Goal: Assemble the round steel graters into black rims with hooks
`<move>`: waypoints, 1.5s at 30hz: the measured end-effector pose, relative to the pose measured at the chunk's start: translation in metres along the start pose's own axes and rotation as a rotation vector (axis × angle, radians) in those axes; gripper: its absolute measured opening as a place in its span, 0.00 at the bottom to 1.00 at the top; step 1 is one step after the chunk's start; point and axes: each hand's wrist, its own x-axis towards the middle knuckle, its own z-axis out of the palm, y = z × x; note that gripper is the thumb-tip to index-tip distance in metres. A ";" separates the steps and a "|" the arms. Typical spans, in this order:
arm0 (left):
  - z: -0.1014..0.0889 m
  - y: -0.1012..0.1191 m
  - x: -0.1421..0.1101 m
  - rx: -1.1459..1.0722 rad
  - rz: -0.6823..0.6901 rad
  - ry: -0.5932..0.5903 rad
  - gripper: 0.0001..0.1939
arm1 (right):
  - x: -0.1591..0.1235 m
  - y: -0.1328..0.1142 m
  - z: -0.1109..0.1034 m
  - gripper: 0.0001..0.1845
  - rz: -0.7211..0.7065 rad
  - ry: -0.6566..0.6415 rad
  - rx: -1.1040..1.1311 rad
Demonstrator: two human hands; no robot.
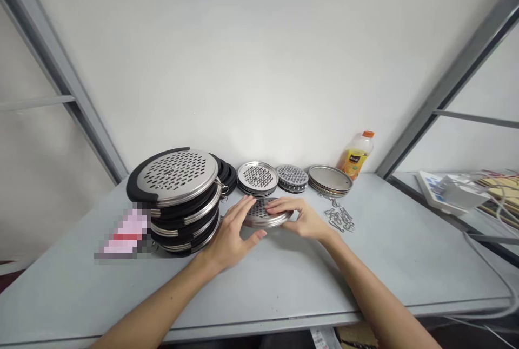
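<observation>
A round metal disc with a perforated, grater-like face [259, 222] is between my hands, just above or on the table. My right hand [302, 219] grips its right side, fingers over the top and thumb at the near edge. My left hand [229, 232] lies against its left side, fingers stretched out and thumb held apart. Close to my left hand rises a tall stack of larger perforated discs with black rims [178, 176]. Behind the held disc are a pile of perforated rimmed discs [257, 177] and a pile of grater plates [292, 175].
Plain metal rings or lids [330, 178] are piled at the back right, with loose metal clips [339, 216] before them. An orange drink bottle [357, 157] stands by the wall. Black rings [229, 176] sit behind the tall stack. A power strip [440, 192] lies far right.
</observation>
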 end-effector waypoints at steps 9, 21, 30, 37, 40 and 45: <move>0.006 -0.018 0.000 0.121 -0.054 -0.154 0.43 | 0.001 -0.018 0.017 0.26 -0.132 -0.176 -0.267; -0.001 -0.009 -0.002 0.281 -0.079 -0.255 0.40 | 0.000 0.018 0.018 0.25 0.056 0.098 -0.501; 0.017 -0.013 -0.001 0.471 -0.140 -0.341 0.38 | -0.003 0.025 0.048 0.31 0.086 -0.200 -0.706; 0.013 -0.009 -0.001 0.439 -0.171 -0.345 0.38 | 0.000 0.021 0.044 0.31 0.075 -0.156 -0.647; 0.013 -0.009 -0.003 0.405 -0.160 -0.366 0.38 | 0.003 0.013 0.029 0.27 0.044 -0.149 -0.542; 0.007 -0.009 -0.006 0.296 -0.114 -0.401 0.41 | 0.003 0.010 0.006 0.18 0.116 -0.036 -0.457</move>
